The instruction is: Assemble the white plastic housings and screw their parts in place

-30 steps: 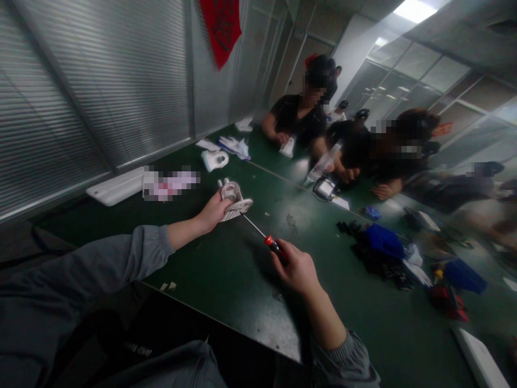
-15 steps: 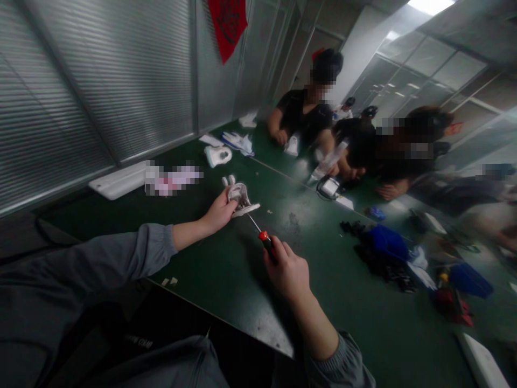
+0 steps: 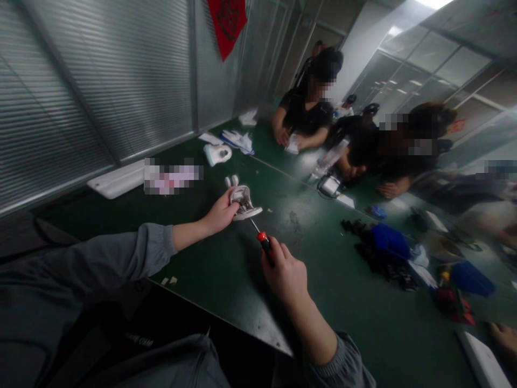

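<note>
A wall of grey slatted blinds [image 3: 81, 91] runs along the left of the room, with a red hanging banner [image 3: 226, 21] high on it. Below lies a long dark green surface [image 3: 323, 258], scuffed pale in places. At its left edge sits a long flat white slab [image 3: 117, 183], and farther along is a white oval plastic device [image 3: 217, 154]. At the far end a person in a black top [image 3: 301, 116] and others lean over the same surface. To the right lie a heap of small black parts [image 3: 361, 237] and a crumpled blue cloth [image 3: 390, 242].

The left hand [image 3: 220, 215] reaches out from a grey sleeve. Its fingers [image 3: 231, 200] are curled around a white ribbed plastic housing piece [image 3: 243, 202], gripping it from the left and holding it tilted just above the middle of the surface. Two small rounded white pegs [image 3: 231, 181] stand just beyond it; whether they belong to it cannot be told.

The right hand [image 3: 285, 275] is closed in a fist. Its fingers [image 3: 278, 253] are wrapped tight around the handle of a slim screwdriver with a red-and-black grip [image 3: 262, 242]. The screwdriver's long axis runs diagonally, from the handle low and near the person to the metal shaft pointing up and left. The tip meets the near edge of the housing piece, but it is too small to see whether it sits in a screw.
</note>
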{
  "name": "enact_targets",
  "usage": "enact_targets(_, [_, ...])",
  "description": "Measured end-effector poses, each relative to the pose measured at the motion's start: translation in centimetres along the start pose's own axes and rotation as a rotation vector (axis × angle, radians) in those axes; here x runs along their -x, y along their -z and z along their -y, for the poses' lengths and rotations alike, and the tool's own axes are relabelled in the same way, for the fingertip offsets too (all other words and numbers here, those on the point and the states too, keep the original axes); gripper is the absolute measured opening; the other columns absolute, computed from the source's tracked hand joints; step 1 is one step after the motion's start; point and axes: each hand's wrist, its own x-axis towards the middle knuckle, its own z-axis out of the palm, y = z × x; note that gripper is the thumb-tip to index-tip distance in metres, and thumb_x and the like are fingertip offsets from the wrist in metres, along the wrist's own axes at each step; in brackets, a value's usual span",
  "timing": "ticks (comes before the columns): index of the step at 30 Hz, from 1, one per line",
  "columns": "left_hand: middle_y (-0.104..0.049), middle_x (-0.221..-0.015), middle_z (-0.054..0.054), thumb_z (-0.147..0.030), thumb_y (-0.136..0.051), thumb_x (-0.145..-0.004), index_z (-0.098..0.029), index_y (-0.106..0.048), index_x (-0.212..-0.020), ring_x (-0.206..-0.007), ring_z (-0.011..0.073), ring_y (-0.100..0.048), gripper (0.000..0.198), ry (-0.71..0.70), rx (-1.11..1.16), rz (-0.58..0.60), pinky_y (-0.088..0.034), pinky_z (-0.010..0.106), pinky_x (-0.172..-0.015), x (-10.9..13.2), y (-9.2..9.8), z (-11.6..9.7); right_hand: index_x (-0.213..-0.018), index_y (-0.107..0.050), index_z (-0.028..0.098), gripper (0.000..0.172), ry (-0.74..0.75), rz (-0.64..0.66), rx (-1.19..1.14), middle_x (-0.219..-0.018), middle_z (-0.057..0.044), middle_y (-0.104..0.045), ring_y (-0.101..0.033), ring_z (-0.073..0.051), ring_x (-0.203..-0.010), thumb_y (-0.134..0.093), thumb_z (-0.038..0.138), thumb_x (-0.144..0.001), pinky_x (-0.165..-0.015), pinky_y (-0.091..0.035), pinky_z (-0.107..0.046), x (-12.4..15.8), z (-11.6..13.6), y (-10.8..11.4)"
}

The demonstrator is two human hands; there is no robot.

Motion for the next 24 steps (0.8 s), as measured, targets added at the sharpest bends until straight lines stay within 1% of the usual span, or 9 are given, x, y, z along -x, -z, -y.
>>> enact_targets(4, [-0.064, -0.121, 0.008, -0.011, -0.052, -0.082, -0.020, -0.058, -0.118, -0.116, 0.0227, -0.058, 0.037, -0.020, -0.011, -0.002, -0.041, 0.044, -0.109, 0.1, 0.0, -0.1, -0.131, -0.058, 0.017, 0.040, -0.004, 0.019, -0.005, -0.094, -0.009, -0.071, -0.066, -0.015, -0.061, -0.043, 0.038, -0.099, -0.045, -0.035, -0.024, -0.1, 0.0, 0.2])
enact_targets(7, [-0.063, -0.122, 0.008, -0.012, -0.051, -0.082, -0.019, -0.058, -0.119, -0.118, 0.0233, -0.058, 0.038, -0.038, -0.035, 0.018, -0.040, 0.045, -0.111, 0.1, 0.0, 0.0, -0.129, -0.059, 0.018, 0.040, -0.013, 0.041, -0.009, -0.095, -0.009, -0.072, -0.065, -0.015, -0.060, -0.044, 0.039, -0.099, -0.046, -0.035, -0.024, -0.2, 0.0, 0.5])
enact_targets(12, [-0.062, -0.127, 0.007, -0.008, -0.050, -0.079, -0.019, -0.058, -0.120, -0.125, 0.0242, -0.054, 0.043, -0.066, -0.059, 0.022, -0.036, 0.047, -0.114, 0.0, 0.1, 0.4, -0.128, -0.060, 0.018, 0.040, -0.021, 0.064, -0.024, -0.095, -0.008, -0.072, -0.065, -0.015, -0.060, -0.045, 0.040, -0.098, -0.047, -0.037, -0.023, -0.3, -0.1, 0.9])
enact_targets(15, [-0.061, -0.129, 0.007, -0.008, -0.051, -0.078, -0.020, -0.059, -0.121, -0.125, 0.0240, -0.054, 0.045, -0.058, -0.041, 0.029, -0.036, 0.046, -0.114, -0.1, 0.2, 0.6, -0.128, -0.060, 0.017, 0.040, -0.029, 0.073, -0.029, -0.095, -0.008, -0.072, -0.065, -0.015, -0.060, -0.045, 0.040, -0.098, -0.047, -0.037, -0.024, -0.3, 0.0, 1.0])
enact_targets(18, [-0.062, -0.126, 0.007, -0.008, -0.051, -0.079, -0.020, -0.058, -0.123, -0.123, 0.0236, -0.055, 0.047, -0.056, -0.040, 0.037, -0.037, 0.047, -0.114, -0.1, 0.2, 0.8, -0.128, -0.060, 0.018, 0.041, -0.043, 0.082, -0.027, -0.096, -0.009, -0.073, -0.066, -0.015, -0.059, -0.045, 0.041, -0.098, -0.048, -0.038, -0.023, -0.3, 0.2, 1.0])
enact_targets(21, [-0.063, -0.125, 0.008, -0.009, -0.049, -0.081, -0.020, -0.056, -0.125, -0.119, 0.0232, -0.057, 0.046, -0.074, -0.084, 0.048, -0.036, 0.048, -0.114, -0.1, 0.2, 0.8, -0.128, -0.059, 0.017, 0.041, -0.061, 0.098, -0.057, -0.097, -0.010, -0.073, -0.066, -0.016, -0.061, -0.044, 0.040, -0.098, -0.050, -0.041, -0.023, -0.3, 0.3, 1.3])
enact_targets(24, [-0.063, -0.123, 0.008, -0.010, -0.047, -0.082, -0.019, -0.056, -0.125, -0.117, 0.0230, -0.058, 0.045, -0.099, -0.152, 0.044, -0.037, 0.047, -0.113, -0.1, 0.2, 0.7, -0.127, -0.060, 0.017, 0.040, -0.087, 0.144, -0.146, -0.099, -0.010, -0.073, -0.068, -0.018, -0.067, -0.046, 0.039, -0.097, -0.056, -0.045, -0.025, -0.6, 0.3, 1.8])
